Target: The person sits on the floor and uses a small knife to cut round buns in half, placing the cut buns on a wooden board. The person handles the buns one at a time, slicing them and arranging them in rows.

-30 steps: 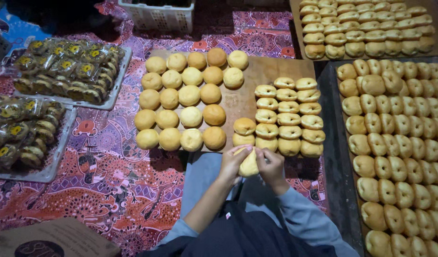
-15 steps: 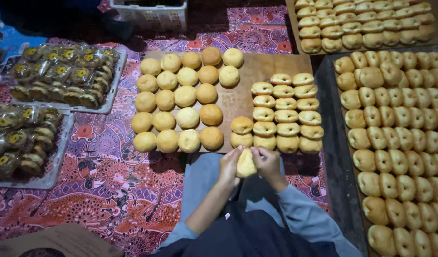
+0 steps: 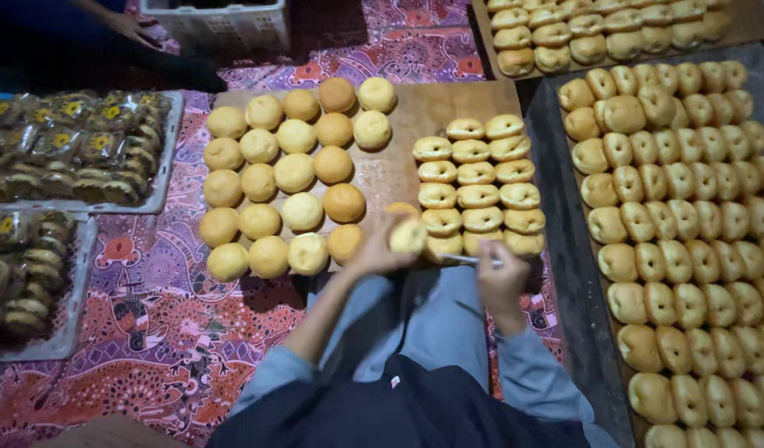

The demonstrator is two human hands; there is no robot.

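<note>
My left hand (image 3: 380, 245) holds one round pale bun (image 3: 408, 236) above the near edge of a wooden board (image 3: 415, 108). My right hand (image 3: 500, 280) is drawn back to the right and grips a thin knife (image 3: 465, 259) whose blade points left toward the bun. On the board's left part lie several smooth round buns (image 3: 295, 172) in rows. On its right part lie several split buns (image 3: 479, 185) in neat rows, just beyond both hands.
Two wooden trays (image 3: 574, 274) packed with buns fill the right side and the top right. Metal trays (image 3: 165, 170) of wrapped buns stand at the left. A white crate (image 3: 220, 25) and another person's hand (image 3: 133, 29) are at the top left. Patterned cloth (image 3: 175, 340) covers the floor.
Both hands were together on the bun before. Now my right hand has pulled away to the right with the knife, and my left hand has lifted the bun toward the board.
</note>
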